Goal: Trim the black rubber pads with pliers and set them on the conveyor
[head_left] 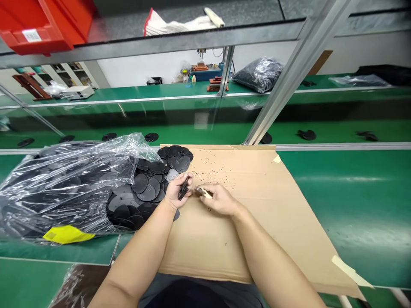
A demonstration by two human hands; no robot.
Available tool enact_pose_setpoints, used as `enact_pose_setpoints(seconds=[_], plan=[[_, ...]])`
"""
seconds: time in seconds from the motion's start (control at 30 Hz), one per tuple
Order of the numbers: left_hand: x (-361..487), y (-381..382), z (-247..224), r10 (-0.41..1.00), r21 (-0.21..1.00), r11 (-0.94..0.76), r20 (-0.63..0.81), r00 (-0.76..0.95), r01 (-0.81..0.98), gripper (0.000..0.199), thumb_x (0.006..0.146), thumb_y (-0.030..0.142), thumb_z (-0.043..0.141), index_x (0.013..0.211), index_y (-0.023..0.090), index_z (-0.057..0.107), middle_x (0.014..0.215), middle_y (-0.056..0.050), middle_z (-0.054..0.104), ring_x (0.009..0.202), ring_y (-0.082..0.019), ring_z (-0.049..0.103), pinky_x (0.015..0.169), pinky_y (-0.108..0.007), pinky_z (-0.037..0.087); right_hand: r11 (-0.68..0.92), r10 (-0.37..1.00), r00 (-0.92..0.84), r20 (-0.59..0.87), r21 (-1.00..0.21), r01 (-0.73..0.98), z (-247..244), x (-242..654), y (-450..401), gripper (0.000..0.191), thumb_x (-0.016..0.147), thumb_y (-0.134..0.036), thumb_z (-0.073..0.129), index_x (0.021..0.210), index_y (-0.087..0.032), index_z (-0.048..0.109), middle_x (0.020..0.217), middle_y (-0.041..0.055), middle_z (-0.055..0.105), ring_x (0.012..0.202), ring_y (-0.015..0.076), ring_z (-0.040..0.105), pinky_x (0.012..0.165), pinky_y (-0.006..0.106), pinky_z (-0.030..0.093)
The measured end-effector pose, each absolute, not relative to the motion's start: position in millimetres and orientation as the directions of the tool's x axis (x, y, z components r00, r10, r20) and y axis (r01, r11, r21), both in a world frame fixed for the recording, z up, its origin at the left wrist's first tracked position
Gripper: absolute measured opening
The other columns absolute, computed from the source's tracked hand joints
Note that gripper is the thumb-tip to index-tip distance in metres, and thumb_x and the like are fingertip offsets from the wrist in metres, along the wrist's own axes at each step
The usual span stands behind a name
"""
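My left hand [174,190] is closed around a black rubbery-looking piece [183,189], seen nearly edge-on; whether it is one disc or a small stack I cannot tell. Just to its right, my right hand [222,199] pinches a small cream-coloured tool [206,193] with a dark tip that points at the left hand. The tool's exact kind is too small to make out. Both hands are over a cardboard sheet [257,222]. Loose black oval discs [147,192] lie in a heap beside my left wrist, some with a stamped mark. Tiny dark crumbs [210,171] are scattered beyond my fingers.
A clear plastic bag [73,179] of black discs, with a yellow label [68,234], lies at left. Several black pieces sit along the green belt [199,128] behind. A slanted metal post [285,77] rises beyond the cardboard; a red bin [48,25] and white glove [173,26] occupy the shelf.
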State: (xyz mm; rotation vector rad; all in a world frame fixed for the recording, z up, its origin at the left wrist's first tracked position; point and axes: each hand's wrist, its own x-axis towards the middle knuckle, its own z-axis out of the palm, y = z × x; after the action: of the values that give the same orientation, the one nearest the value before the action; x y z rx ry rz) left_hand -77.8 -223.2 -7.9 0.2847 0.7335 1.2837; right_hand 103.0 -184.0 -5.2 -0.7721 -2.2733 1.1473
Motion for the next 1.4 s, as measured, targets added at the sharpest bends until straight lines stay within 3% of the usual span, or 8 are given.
enact_pose_setpoints(seconds=[0.2,0.43,0.6,0.77,0.93,1.1,1.2,1.4], plan=[[-83.8,-224.1,-12.1,0.976,0.291,0.177,-0.177,0.129,-0.940,0.015,0.086,0.028,0.050,0.083,0.014,0.055,0.064,0.002,0.039,0.042,-0.006,0.024,0.038,-0.019,0.022,0.368,0.902,-0.421,0.099,-0.688,0.626,-8.6,70.3,-130.8,0.020,0.078,-0.026,0.055,0.096,-0.018,0.061,0.088,0.0056,0.064,0.079,0.0213,0.058,0.074,0.035,0.048],[-84.4,-227.9,-10.0,0.969,0.225,0.245,-0.063,0.237,-0.943,0.028,0.093,0.033,0.040,0.081,0.013,0.055,0.064,0.002,0.034,0.042,-0.005,0.018,0.039,-0.019,0.016,0.626,0.672,-0.741,-0.013,-0.524,0.577,-12.0,2.8,-85.3,0.059,0.074,-0.011,0.059,0.131,-0.022,0.051,0.138,0.0068,0.050,0.126,0.0247,0.046,0.108,0.039,0.034],[-86.2,-228.1,-10.4,0.963,0.184,0.268,-0.077,0.258,-0.946,0.030,0.093,0.037,0.041,0.081,0.014,0.055,0.062,0.003,0.032,0.041,-0.004,0.016,0.038,-0.018,0.015,0.623,0.655,-0.745,-0.125,-0.468,0.626,-5.8,-2.9,-76.4,0.049,0.072,-0.018,0.066,0.120,-0.027,0.060,0.118,0.0050,0.063,0.108,0.0247,0.057,0.092,0.034,0.044],[-86.4,-225.6,-8.0,0.961,0.175,0.262,-0.138,0.240,-0.949,0.031,0.091,0.040,0.045,0.082,0.012,0.057,0.062,0.002,0.037,0.041,-0.005,0.022,0.037,-0.019,0.019,0.420,0.750,-0.636,-0.183,-0.611,0.671,-5.2,27.0,-86.4,0.028,0.072,-0.020,0.063,0.099,-0.024,0.066,0.085,-0.0011,0.067,0.076,0.0163,0.059,0.069,0.027,0.044],[-78.1,-213.3,-13.0,0.937,0.304,0.102,-0.349,-0.011,-0.947,0.032,0.080,0.044,0.066,0.082,0.015,0.055,0.065,0.002,0.048,0.045,-0.005,0.037,0.040,-0.018,0.030,0.037,0.969,-0.240,-0.056,-0.929,0.368,-18.3,64.4,-119.3,0.021,0.070,-0.037,0.065,0.080,-0.019,0.058,0.064,-0.0041,0.054,0.060,0.0126,0.049,0.059,0.025,0.040],[-64.5,-207.3,-22.1,0.891,0.600,-0.043,-0.339,-0.302,-0.799,0.049,0.057,0.034,0.086,0.089,0.017,0.052,0.076,0.001,0.061,0.065,-0.011,0.060,0.062,-0.023,0.048,0.046,0.997,-0.048,0.053,-0.989,-0.142,-17.9,78.0,-155.8,0.034,0.069,-0.044,0.072,0.084,-0.019,0.054,0.071,-0.0029,0.053,0.066,0.0127,0.052,0.067,0.028,0.045],[-60.1,-210.0,-23.4,0.893,0.701,-0.055,-0.283,-0.349,-0.711,0.052,0.054,0.031,0.087,0.088,0.017,0.050,0.084,-0.001,0.064,0.074,-0.014,0.064,0.068,-0.027,0.050,0.092,0.990,-0.095,0.108,-0.983,-0.158,-16.2,77.0,-167.0,0.032,0.072,-0.043,0.072,0.084,-0.019,0.055,0.073,-0.0021,0.054,0.066,0.0126,0.052,0.067,0.028,0.046],[-56.4,-215.8,-21.5,0.908,0.791,-0.007,-0.251,-0.335,-0.612,0.050,0.060,0.034,0.084,0.095,0.018,0.052,0.092,-0.003,0.066,0.082,-0.017,0.064,0.073,-0.032,0.051,0.239,0.952,-0.226,0.205,-0.962,0.135,-19.3,76.4,-169.2,0.021,0.079,-0.039,0.065,0.081,-0.019,0.057,0.067,-0.0030,0.053,0.059,0.0114,0.046,0.061,0.026,0.041]])
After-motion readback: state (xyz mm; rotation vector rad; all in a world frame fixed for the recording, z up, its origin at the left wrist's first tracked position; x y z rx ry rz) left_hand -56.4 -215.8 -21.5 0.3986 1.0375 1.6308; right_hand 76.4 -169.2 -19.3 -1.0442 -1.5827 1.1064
